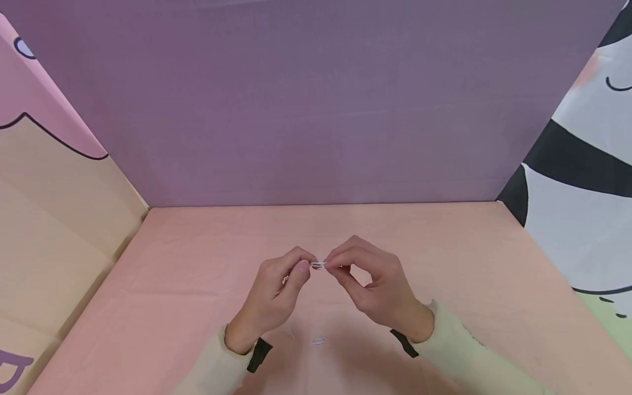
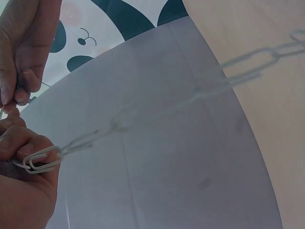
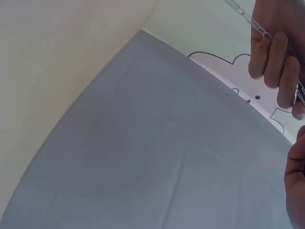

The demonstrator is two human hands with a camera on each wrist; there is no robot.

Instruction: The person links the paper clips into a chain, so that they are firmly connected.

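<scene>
Above the pink table top (image 1: 444, 263) my two hands meet fingertip to fingertip. Between them is a small white paper clip (image 1: 318, 265): my left hand (image 1: 305, 267) pinches its left end and my right hand (image 1: 333, 264) pinches its right end. In the left wrist view, a chain of linked paper clips (image 2: 157, 102) runs from white clips (image 2: 40, 160) held in my left hand's curled fingers (image 2: 24, 148) away toward the table. The right wrist view shows part of that chain (image 3: 242, 13) beside the fingers (image 3: 271, 52). Another clip (image 1: 319, 341) lies on the table between my wrists.
A purple back wall (image 1: 316, 109) and cartoon-printed side panels, left (image 1: 54, 181) and right (image 1: 582, 181), close in the table on three sides. Black wrist straps (image 1: 259, 354) sit on both pale sleeves.
</scene>
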